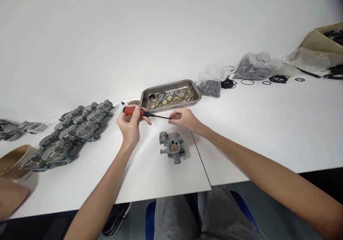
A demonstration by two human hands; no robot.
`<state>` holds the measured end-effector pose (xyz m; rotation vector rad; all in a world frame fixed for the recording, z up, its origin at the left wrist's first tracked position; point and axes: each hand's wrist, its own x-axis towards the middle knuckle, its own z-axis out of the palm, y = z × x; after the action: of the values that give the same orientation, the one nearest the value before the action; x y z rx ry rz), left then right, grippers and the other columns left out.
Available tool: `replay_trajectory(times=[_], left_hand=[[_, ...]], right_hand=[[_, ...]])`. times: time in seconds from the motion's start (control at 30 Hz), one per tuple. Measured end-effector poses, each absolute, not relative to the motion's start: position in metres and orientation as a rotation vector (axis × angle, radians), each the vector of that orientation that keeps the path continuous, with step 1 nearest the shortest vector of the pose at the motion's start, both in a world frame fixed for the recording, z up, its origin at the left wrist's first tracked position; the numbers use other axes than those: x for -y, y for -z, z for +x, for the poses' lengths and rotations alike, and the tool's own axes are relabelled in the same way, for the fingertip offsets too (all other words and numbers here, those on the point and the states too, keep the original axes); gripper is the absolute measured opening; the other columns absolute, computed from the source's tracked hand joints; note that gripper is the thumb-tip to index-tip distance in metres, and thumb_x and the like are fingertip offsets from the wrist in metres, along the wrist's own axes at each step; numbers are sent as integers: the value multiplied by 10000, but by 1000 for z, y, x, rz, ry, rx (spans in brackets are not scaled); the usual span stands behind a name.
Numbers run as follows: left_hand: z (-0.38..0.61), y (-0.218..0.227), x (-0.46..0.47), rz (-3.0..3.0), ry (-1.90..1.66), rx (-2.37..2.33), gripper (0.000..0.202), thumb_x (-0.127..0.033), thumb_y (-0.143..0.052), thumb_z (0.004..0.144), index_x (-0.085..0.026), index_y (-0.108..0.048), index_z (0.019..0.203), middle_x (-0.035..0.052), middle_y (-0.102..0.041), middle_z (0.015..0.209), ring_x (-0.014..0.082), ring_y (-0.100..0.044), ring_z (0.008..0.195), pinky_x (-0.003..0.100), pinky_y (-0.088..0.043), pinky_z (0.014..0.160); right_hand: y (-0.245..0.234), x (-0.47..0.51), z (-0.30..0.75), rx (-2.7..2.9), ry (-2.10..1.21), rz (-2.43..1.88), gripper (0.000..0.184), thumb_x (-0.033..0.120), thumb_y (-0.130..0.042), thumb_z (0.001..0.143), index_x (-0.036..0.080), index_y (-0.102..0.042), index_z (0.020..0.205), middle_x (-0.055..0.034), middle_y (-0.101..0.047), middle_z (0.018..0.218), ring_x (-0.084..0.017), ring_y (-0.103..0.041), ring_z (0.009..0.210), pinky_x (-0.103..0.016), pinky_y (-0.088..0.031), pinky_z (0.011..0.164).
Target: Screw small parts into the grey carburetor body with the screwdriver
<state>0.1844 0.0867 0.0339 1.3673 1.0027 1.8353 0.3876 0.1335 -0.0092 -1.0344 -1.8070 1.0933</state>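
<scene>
My left hand (130,122) is closed around the red handle of a small screwdriver (144,113), held level above the white table (268,125). Its thin dark shaft points right. My right hand (183,118) pinches at the shaft's tip; whether a tiny part sits between the fingers is too small to see. A grey metal carburetor body (172,147) lies on the table just below both hands, untouched. Behind the hands stands a steel tray (197,91) holding several small brass and dark parts.
A row of several grey carburetor bodies (72,132) lies at the left, with a brown bowl (13,161) at the far left. Plastic bags of small parts (254,66), black rubber rings (278,78) and a box (324,39) line the back right. A table seam runs below the carburetor.
</scene>
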Motion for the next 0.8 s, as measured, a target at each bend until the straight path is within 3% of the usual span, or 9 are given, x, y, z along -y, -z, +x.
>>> replay_trajectory(times=[0.27, 0.47, 0.63, 0.8], left_hand=[[184, -35, -87, 1320, -1863, -967, 246, -359, -689, 818, -150, -561, 841, 36, -677, 764, 128, -587, 437, 294, -520, 391], [182, -35, -88, 1300, -1900, -956, 258, -386, -678, 825, -157, -558, 834, 30, -674, 763, 113, -587, 460, 286, -534, 408], [180, -35, -89, 1300, -1906, -980, 281, -419, -668, 828, -166, -548, 842, 19, -667, 762, 104, -588, 475, 273, -539, 418], [180, -36, -89, 1291, -1919, -966, 272, -410, -668, 829, -162, -558, 846, 19, -664, 757, 109, -583, 457, 281, -529, 403]], right_hand=[[12, -139, 392, 1698, -1151, -1061, 179, 307, -805, 653, 159, -740, 731, -54, -725, 729, -187, -673, 730, -299, -515, 686], [10, -142, 397, 1360, -1541, -970, 236, 303, -840, 638, 125, -740, 756, -42, -675, 693, -89, -542, 580, -239, -450, 543], [13, -145, 398, 1159, -1767, -859, 193, 229, -836, 682, 129, -757, 825, -92, -720, 873, -114, -636, 750, -246, -532, 704], [9, -144, 398, 1158, -1811, -881, 157, 181, -817, 710, 117, -756, 840, -101, -727, 885, -114, -643, 739, -247, -544, 704]])
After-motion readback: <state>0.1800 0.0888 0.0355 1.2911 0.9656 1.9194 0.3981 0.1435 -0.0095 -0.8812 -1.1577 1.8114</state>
